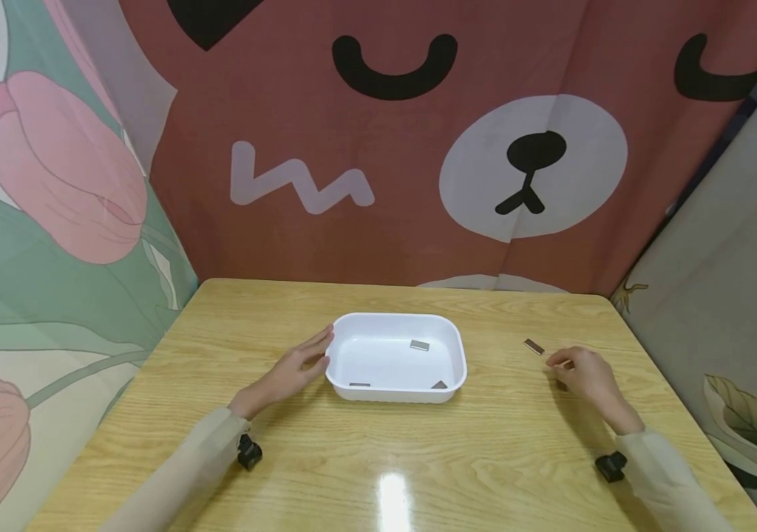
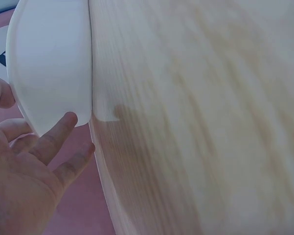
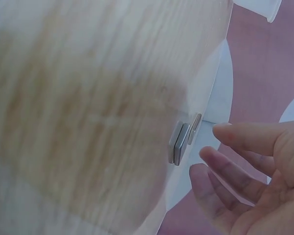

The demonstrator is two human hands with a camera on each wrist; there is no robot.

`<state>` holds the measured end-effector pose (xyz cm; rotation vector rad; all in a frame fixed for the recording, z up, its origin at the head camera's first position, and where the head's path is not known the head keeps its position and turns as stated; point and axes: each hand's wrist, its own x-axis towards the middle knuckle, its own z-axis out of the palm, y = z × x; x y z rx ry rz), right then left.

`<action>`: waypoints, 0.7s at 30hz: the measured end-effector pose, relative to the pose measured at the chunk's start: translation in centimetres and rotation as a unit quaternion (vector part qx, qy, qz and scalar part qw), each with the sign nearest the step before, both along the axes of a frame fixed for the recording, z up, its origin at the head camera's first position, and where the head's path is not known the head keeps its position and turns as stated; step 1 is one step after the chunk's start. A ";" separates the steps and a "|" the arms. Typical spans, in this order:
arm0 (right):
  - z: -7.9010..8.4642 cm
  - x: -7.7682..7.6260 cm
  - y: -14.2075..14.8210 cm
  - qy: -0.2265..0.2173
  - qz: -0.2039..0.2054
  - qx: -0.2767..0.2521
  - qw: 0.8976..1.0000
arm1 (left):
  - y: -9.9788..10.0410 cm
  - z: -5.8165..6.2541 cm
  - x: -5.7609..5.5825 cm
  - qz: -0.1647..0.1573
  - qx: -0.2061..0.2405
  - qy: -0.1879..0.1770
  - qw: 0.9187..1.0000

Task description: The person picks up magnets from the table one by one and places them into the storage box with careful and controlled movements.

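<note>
Five small, flat, metallic pieces [image 1: 420, 345] on show!
That's three inside one white, rectangular plastic tray [image 1: 392, 395], two outside on one pale wood-grain table [image 1: 325, 473], plus one bare left hand [image 1: 293, 371], one bare right hand [image 1: 588, 378], two black wrist cameras [image 1: 249, 451].

A glossy yellow-brown wood-grain tabletop [image 1: 378, 443], its far corners rounded, carries a white, open, rounded-rectangular plastic tray [image 1: 392, 396] near its middle, the tray's long sides running roughly along the far edge. To the tray's right, well apart from it, a small silver-grey rectangular metallic bar [image 3: 181, 143] lies close to a second small, flat rectangular bar [image 3: 195, 128] (one of the pair shows dark brown on top from the head view). Grain runs side to side, and a bright white reflection [image 1: 394, 502] marks the near part.
</note>
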<state>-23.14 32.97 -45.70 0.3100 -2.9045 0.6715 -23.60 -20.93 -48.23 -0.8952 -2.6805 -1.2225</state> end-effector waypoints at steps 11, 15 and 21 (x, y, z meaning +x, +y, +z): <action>-0.8 -0.1 0.6 -0.017 0.015 -0.002 1.000 | 0.0 -0.1 -0.1 0.000 0.002 -0.016 1.000; -0.8 -0.1 0.6 -0.024 0.022 -0.001 0.999 | 0.1 0.0 0.0 -0.002 0.003 -0.011 1.000; -0.7 0.0 0.7 -0.031 0.028 0.001 0.999 | 0.2 0.3 0.2 -0.001 0.002 -0.007 1.000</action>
